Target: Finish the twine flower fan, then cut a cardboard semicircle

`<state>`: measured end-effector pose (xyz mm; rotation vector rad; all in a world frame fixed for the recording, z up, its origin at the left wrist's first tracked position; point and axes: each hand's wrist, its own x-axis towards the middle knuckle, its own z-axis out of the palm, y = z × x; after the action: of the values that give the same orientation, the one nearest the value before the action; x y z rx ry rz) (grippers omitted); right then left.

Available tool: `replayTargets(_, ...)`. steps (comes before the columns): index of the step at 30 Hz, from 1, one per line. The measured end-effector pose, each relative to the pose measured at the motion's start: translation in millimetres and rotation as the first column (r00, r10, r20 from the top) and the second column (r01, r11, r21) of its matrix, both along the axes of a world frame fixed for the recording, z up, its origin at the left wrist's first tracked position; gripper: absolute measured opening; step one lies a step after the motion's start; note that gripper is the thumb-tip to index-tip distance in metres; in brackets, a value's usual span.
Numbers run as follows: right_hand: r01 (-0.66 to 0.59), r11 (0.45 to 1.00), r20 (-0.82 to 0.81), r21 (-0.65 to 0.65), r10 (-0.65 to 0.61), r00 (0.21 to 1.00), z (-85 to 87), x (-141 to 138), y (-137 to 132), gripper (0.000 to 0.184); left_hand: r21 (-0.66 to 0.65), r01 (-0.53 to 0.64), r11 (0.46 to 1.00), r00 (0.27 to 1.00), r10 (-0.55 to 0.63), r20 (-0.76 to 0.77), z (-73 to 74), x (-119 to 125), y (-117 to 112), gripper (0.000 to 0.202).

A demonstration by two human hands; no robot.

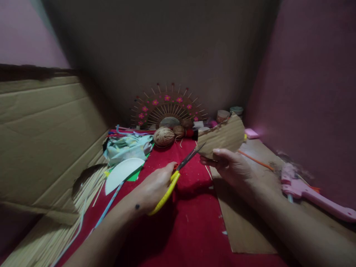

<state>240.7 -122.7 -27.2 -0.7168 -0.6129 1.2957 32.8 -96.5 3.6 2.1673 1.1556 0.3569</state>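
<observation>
1 left hand (157,183), gripping yellow-handled scissors (174,180), blades at the near left edge of a curved cardboard piece (222,137). 1 right hand (232,167), holding that piece up above the red cloth (191,215). Cloth's left edge: 1 pale half-disc (124,172), thin sticks (41,237). Far edge: 1 twine ball (164,137), 1 flowered fan-shaped piece (167,99). Right edge: 1 flat cardboard sheet (236,222); near it, 1 pink glue gun (299,190).

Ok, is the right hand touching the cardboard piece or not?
Touching. The head view shows the right hand gripping the cardboard piece, its thumb laid over the piece's lower edge.
</observation>
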Motion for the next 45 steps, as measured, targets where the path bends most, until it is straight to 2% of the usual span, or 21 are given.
replayTargets(9,-0.045,0.999,0.003,0.031,0.045,0.999,-3.2,1.1,1.7,0.004,-0.041,0.025,0.999,0.999,-0.023,0.041,0.3,2.0,-2.2,0.029)
replayTargets(15,-0.023,1.000,-0.007,0.021,0.023,1.000,-4.2,2.6,1.5,0.024,-0.047,0.022,0.999,0.999,-0.021,0.039,-1.1,1.6,-2.9,0.028)
replayTargets(19,-0.038,0.999,-0.020,0.028,0.038,0.999,-5.6,3.3,1.6,0.020,-0.017,0.017,1.000,0.997,-0.016,0.081,-3.6,1.6,-4.5,0.024)
replayTargets(21,-0.059,0.998,-0.015,0.029,0.060,0.998,-5.5,3.6,1.8,0.011,-0.002,0.018,1.000,0.999,-0.018,0.028,-2.6,2.9,-6.1,0.023)
replayTargets(24,-0.067,0.998,-0.013,0.021,0.067,0.998,-4.7,3.8,2.2,0.003,0.009,0.026,1.000,0.990,-0.024,-0.141,-0.1,5.8,-7.5,0.027)
replayTargets(30,-0.097,0.995,-0.024,0.017,0.098,0.995,-6.2,4.4,2.6,0.008,0.120,0.056,0.991,0.939,-0.011,-0.344,-4.7,8.1,-4.8,0.033)
replayTargets(33,-0.100,0.994,-0.026,0.038,0.101,0.995,-7.4,4.8,2.9,0.009,0.199,0.079,0.977,0.887,0.022,-0.461,-7.5,9.2,-5.4,0.032)
replayTargets(37,-0.095,0.995,-0.017,0.042,0.095,0.995,-5.4,4.1,2.2,0.007,0.301,0.099,0.948,0.779,0.114,-0.616,-7.4,13.1,-9.6,0.028)
replayTargets(40,-0.073,0.997,-0.011,0.016,0.074,0.997,-2.3,2.5,0.7,0.008,0.322,0.120,0.939,0.726,0.139,-0.674,-6.4,15.8,-12.2,0.025)
replayTargets(45,-0.032,0.999,-0.009,0.001,0.032,0.999,-0.8,-0.2,-0.5,0.012,0.331,0.144,0.932,0.696,0.143,-0.704,-5.3,16.5,-12.6,0.024)
